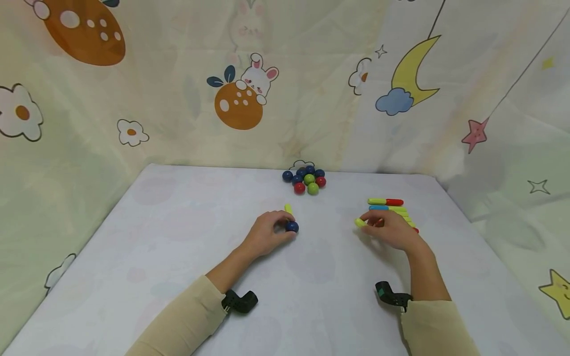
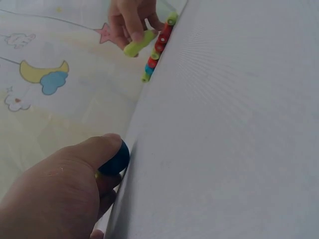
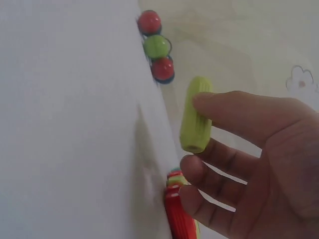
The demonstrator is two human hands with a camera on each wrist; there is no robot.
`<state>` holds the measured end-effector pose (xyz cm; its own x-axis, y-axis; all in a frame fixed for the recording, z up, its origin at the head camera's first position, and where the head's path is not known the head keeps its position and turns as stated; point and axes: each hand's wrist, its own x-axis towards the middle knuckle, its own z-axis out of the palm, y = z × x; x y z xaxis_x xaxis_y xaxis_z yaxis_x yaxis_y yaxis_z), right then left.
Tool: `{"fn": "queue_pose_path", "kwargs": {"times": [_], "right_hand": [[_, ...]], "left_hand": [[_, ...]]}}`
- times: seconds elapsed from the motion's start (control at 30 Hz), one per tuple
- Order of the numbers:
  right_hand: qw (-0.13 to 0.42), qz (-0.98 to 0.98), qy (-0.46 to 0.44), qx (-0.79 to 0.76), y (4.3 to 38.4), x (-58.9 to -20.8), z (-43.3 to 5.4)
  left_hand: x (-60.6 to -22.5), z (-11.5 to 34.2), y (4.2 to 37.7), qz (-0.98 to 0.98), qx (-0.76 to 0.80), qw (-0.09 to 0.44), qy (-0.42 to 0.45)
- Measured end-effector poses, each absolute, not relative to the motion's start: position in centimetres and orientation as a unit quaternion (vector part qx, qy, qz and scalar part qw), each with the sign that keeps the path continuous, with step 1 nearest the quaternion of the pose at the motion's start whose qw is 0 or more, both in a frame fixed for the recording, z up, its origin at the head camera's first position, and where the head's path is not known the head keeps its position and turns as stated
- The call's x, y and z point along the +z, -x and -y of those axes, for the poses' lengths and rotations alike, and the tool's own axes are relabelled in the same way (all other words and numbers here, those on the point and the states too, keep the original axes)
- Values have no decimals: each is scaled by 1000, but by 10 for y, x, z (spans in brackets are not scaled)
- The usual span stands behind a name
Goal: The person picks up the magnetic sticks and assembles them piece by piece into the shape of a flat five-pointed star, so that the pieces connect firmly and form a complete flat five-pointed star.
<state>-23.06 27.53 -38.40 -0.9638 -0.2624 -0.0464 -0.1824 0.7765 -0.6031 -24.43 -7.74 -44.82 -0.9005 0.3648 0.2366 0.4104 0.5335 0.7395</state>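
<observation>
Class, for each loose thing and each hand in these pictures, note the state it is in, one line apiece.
Left hand: curled, gripping
Single blue ball: held in the left hand
Stick by the left hand: partly hidden; whether joined to the ball, cannot tell
Right hand: pinching
Yellow-green stick: lifted off the table
Ball cluster: bunched together, unheld
Stick group: lying down, partly covered
</observation>
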Motion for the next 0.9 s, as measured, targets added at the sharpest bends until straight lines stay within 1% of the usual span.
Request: {"fn": "queue_pose_path", "kwargs": {"times": [0.37, 0.57, 0.9], "right_hand": [[53, -939, 114, -321, 242, -393, -255], [61, -935, 113, -330, 246, -396, -242], [75, -931, 138, -330, 253, -397, -212]], "left_hand": [[-447, 79, 244, 880, -423, 29, 215], [-447, 79, 245, 880, -421, 29, 218], [-447, 77, 243, 880, -421, 32, 216]]}}
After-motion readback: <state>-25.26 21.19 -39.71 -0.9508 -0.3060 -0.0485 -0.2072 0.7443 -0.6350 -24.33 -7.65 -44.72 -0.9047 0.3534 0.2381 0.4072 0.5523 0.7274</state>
